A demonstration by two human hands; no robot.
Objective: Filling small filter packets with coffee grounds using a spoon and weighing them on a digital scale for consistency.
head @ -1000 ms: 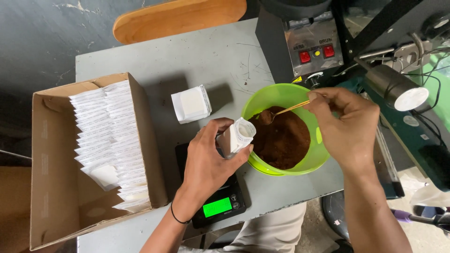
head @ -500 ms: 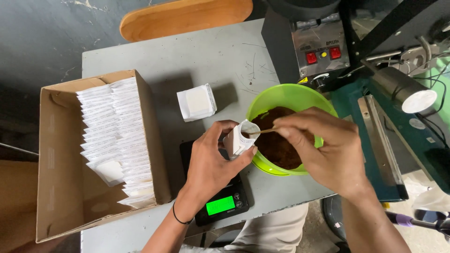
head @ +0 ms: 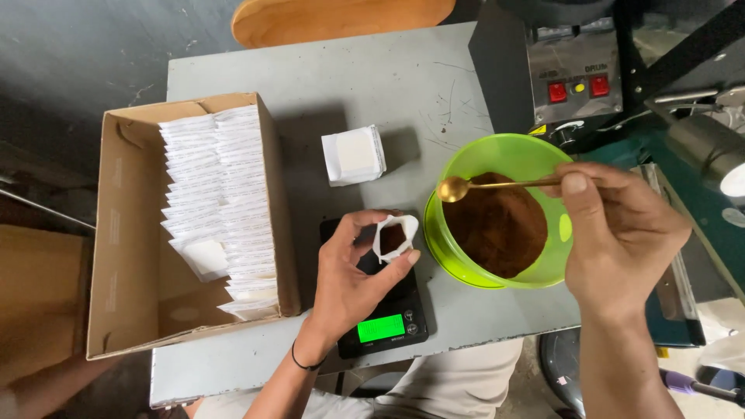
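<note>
Sachet (head: 393, 237) above scale (head: 380, 310); grey table (head: 310, 85), concrete floor (head: 70, 54).

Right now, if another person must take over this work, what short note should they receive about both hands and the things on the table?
Left hand: holds a small white filter bag open above the black scale; brown powder is already inside it.
Right hand: holds a gold spoon by the handle, its head over the green bowl. I cannot tell if the spoon is loaded.
Things: the bowl holds brown powder. A cardboard box on the left holds rows of white bags. One small stack of white bags sits on the table behind the scale.
Done: some powder is in the bag.
Left: the bag is open, not sealed, and not resting on the scale.
</note>
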